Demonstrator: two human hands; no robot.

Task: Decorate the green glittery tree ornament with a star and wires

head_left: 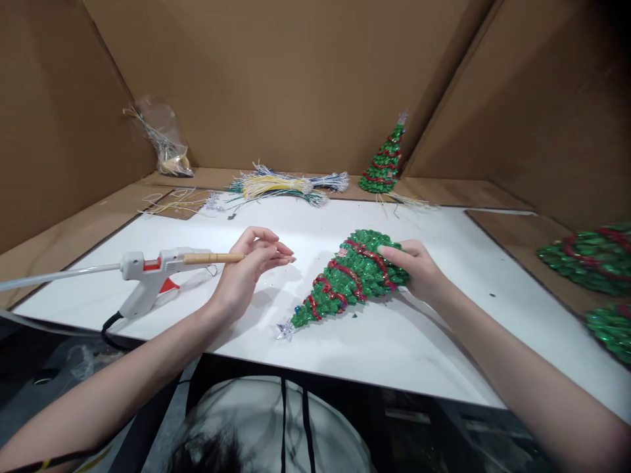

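My right hand (411, 266) grips a small glittery green Christmas tree (350, 276) by its wide base, thumb on top. The tree lies tilted over the white tabletop, its clear star tip pointing down and left toward me. Red garland winds round it. Left of the tree is my left hand (254, 263), fingers curled and apart from the tree. A light wooden stick (211, 259) runs out leftward from between thumb and forefinger; its other end is hidden in the hand. Just behind that stick rests a white glue gun (145, 276) with a red trigger and a long glue stick in its back.
Wire bundles (280, 186) lie along the back edge, with a decorated tree (385, 161) standing to their right. A plastic bag (165, 141) leans at the back left. More trees (591, 259) lie at the right edge. Cardboard walls (296, 85) enclose the table (315, 217).
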